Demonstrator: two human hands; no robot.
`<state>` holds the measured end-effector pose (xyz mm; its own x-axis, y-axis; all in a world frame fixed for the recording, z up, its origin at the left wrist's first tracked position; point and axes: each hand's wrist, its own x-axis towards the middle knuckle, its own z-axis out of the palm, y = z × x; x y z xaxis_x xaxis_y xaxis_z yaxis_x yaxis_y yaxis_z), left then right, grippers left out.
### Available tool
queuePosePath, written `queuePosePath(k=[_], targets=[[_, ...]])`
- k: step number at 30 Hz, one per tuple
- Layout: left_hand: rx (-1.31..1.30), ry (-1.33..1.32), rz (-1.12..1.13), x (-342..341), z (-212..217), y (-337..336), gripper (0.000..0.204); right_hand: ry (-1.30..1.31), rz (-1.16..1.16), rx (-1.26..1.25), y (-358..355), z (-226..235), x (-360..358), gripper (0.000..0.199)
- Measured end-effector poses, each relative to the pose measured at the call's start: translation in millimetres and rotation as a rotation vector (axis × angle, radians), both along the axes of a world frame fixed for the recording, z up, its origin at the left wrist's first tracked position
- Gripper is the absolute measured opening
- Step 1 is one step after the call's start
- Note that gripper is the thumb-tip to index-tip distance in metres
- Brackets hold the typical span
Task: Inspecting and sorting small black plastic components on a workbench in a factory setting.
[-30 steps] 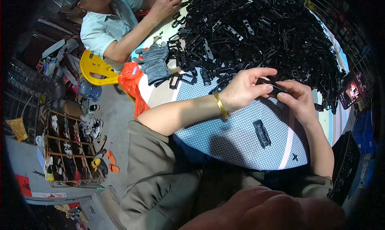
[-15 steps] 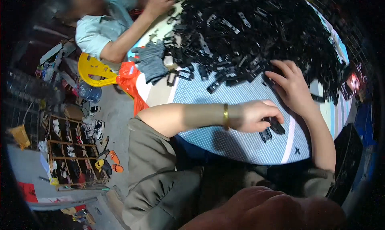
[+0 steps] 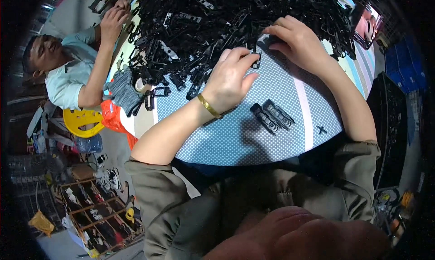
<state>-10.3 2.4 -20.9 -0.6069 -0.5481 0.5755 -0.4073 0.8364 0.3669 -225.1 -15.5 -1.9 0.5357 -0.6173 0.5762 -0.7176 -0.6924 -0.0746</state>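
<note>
A big heap of black plastic clip parts [image 3: 217, 29] covers the far half of a round table with a blue dotted cloth [image 3: 235, 137]. My left hand [image 3: 231, 76], a gold bracelet on its wrist, reaches to the heap's near edge, its fingers spread and its fingertips touching a small black part [image 3: 256, 61]. My right hand [image 3: 297, 40] lies on the heap's edge with its fingers curled among the parts; whether it grips one is hidden. Two assembled black clips [image 3: 273, 116] lie side by side on the cloth, below and between my hands.
A co-worker in a light blue shirt [image 3: 68, 81] sits at the upper left, hands [image 3: 113, 19] in the heap. A yellow stool [image 3: 81, 120], an orange bag [image 3: 115, 119] and a shoe rack [image 3: 93, 210] stand at the left. Black crates [image 3: 392, 124] stand at the right.
My hands, which held a clip together, have parted. The left hand laid the clip on the cloth, then moved up to the heap. The right hand moved up onto the heap.
</note>
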Motion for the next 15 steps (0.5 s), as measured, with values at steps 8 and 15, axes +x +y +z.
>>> queuePosePath(k=[8, 15], targets=[[0.378, 0.336, 0.032, 2, 12, -3, 0.045, -0.874, 0.115, 0.690, 10, 10, 3, 0.032], [0.768, 0.304, -0.078, 8, 21, -3, 0.051, -0.685, 0.245, 0.523, 28, 0, 32, 0.032]])
